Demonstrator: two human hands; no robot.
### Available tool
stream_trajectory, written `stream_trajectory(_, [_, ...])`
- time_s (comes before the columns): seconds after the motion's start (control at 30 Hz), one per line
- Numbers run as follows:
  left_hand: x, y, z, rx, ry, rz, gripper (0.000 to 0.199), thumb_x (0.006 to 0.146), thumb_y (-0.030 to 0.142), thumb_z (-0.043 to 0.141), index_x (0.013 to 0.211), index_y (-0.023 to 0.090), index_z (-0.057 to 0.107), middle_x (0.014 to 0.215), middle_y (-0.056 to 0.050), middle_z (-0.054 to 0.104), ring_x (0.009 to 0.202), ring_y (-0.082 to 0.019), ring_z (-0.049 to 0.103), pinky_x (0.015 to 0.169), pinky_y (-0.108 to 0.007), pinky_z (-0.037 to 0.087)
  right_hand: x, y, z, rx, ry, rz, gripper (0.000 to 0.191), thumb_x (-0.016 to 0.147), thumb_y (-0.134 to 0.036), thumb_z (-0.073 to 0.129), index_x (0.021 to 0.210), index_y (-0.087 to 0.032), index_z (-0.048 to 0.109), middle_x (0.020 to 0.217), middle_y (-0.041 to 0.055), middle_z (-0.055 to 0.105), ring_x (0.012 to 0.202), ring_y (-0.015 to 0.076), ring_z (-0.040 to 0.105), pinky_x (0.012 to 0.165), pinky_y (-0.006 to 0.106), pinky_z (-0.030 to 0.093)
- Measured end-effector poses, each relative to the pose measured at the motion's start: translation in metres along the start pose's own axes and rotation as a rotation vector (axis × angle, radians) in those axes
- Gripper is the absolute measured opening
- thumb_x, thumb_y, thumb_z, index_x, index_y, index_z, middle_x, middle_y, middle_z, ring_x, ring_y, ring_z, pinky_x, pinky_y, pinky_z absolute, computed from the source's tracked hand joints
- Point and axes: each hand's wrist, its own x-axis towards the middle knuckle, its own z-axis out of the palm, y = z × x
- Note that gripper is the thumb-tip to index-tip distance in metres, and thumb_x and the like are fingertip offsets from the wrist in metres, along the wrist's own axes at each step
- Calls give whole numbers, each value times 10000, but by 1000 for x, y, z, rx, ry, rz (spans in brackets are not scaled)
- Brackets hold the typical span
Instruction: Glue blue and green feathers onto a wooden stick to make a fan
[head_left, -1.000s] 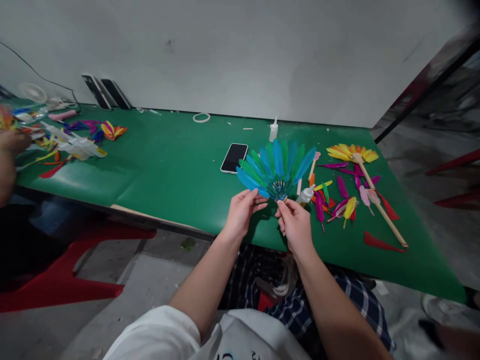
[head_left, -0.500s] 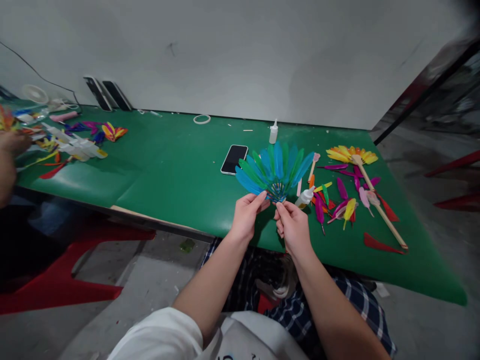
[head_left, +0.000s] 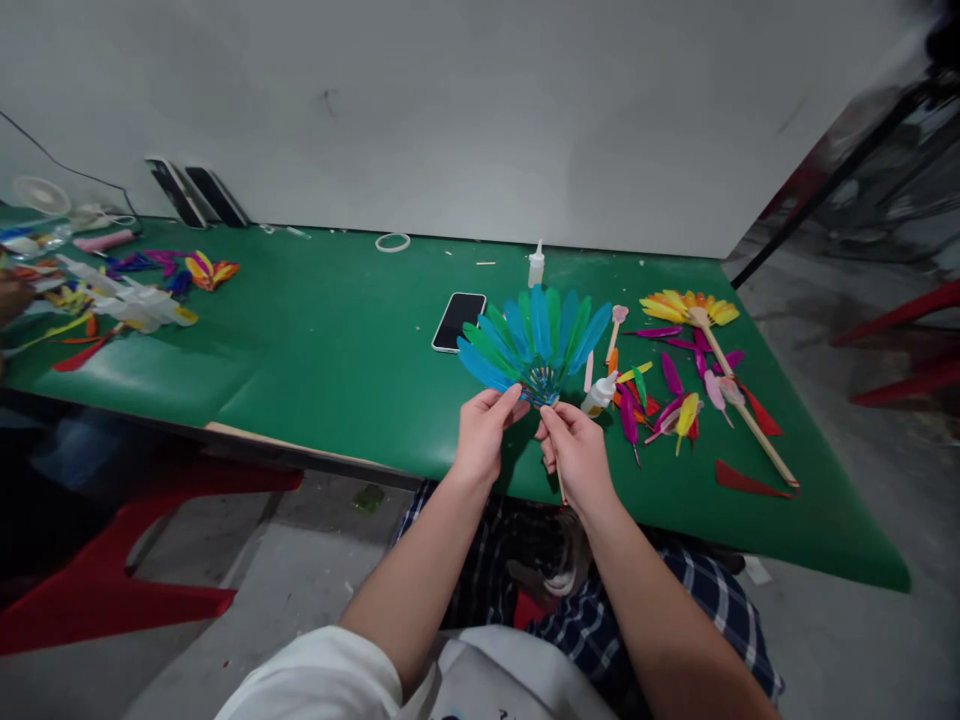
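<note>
A fan of blue and green feathers [head_left: 540, 335] is spread above the table's front edge. My left hand [head_left: 484, 430] pinches its lower left side between thumb and fingers. My right hand [head_left: 579, 450] is closed on the fan's base, where a thin stick shows below the fingers. Just right of the fan, a glue bottle [head_left: 600, 394] leans on the table, beside loose magenta, orange and yellow feathers [head_left: 628, 415]. Behind the fan stands another small bottle [head_left: 536, 266]. A phone [head_left: 458, 322] lies behind its left side.
On the green table [head_left: 322, 340], a yellow feather fan [head_left: 690, 308] with a wooden stick lies at the right. Several white bottles [head_left: 139, 305] and feathers lie at the left, near another person's hand [head_left: 13, 297]. A red stool [head_left: 112, 560] stands below.
The whole view has shifted slightly, so the table's things appear further left. Both hands keep hold of the feather fan. The other person's hand shows less at the left edge.
</note>
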Motion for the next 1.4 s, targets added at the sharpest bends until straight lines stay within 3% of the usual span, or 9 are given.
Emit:
stream_trajectory(0.13, [0,1,-2,22,15,16,199,638,295,682,640,121,586,650,-7,634,665,-118,610,774,-299,463,2,0,0,12,-18,21,240,697,-384,579,783,-163,536,551,-64,505,324,22,373,269,139,315])
stream_trajectory(0.4, [-1,0,1,28,16,25,226,629,304,687,602,121,557,656,-12,640,673,-130,614,774,-312,465,3,2,-1,-21,14,-12,267,717,-409,551,637,-155,525,443,-57,496,322,46,403,319,163,367])
stream_trajectory(0.77, [-1,-1,1,35,-6,8,252,624,323,687,581,122,542,634,-10,627,681,-130,609,781,-303,456,1,5,-2,-91,18,-27,313,733,-438,523,586,-163,497,350,-76,403,288,44,338,291,154,284])
stream_trajectory(1.17, [-2,-1,0,23,-23,5,225,650,298,676,604,114,556,654,-13,636,684,-126,612,798,-320,462,1,3,-1,-66,10,-15,310,729,-431,531,576,-165,483,338,-83,378,278,36,311,281,145,260])
stream_trajectory(1.4, [-5,-1,2,44,-3,-19,216,636,285,691,614,107,569,617,-9,633,653,-122,617,759,-297,483,0,-3,2,5,10,-14,283,732,-378,553,567,-167,462,316,-93,355,260,26,273,274,148,173])
